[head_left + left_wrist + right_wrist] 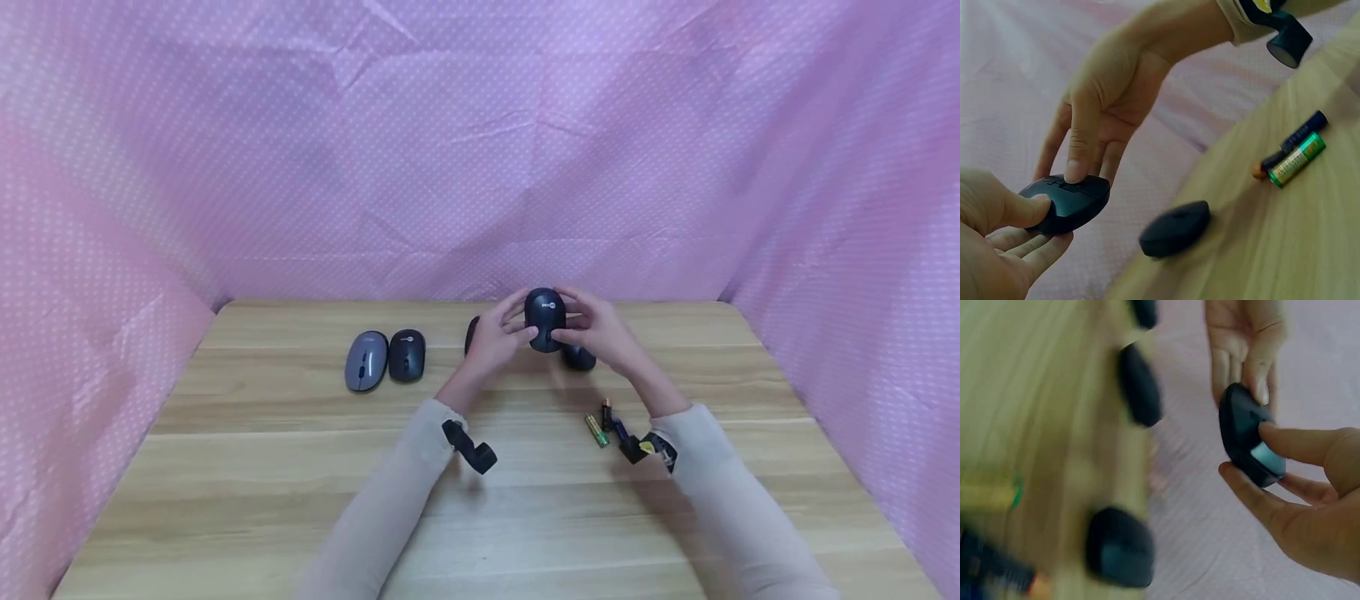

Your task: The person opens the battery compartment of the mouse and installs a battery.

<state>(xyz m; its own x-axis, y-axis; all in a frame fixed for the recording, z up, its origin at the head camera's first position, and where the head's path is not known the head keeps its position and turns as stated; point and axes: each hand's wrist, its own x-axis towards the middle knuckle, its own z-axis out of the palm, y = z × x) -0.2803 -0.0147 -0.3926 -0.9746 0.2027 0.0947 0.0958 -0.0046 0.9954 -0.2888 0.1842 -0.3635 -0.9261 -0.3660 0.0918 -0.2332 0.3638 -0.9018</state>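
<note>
A black computer mouse (545, 310) is held up between both hands above the far part of the table. My left hand (492, 337) grips its left side, thumb on top and fingers beneath, as the left wrist view shows. On the other side, my right hand (603, 331) pinches the same mouse, its thumb (1300, 442) on the upper shell. Below the right hand another black mouse (579, 358) lies on the table. One more black mouse (471, 333) is partly hidden behind the left hand. The underside of the held mouse is out of sight.
To the left, a grey mouse (366, 361) and a black mouse (407, 356) lie side by side on the wooden table (300, 500). A green battery (597, 431) and dark batteries (607, 414) lie near the right wrist. Pink dotted cloth (480, 150) surrounds the table's back and sides.
</note>
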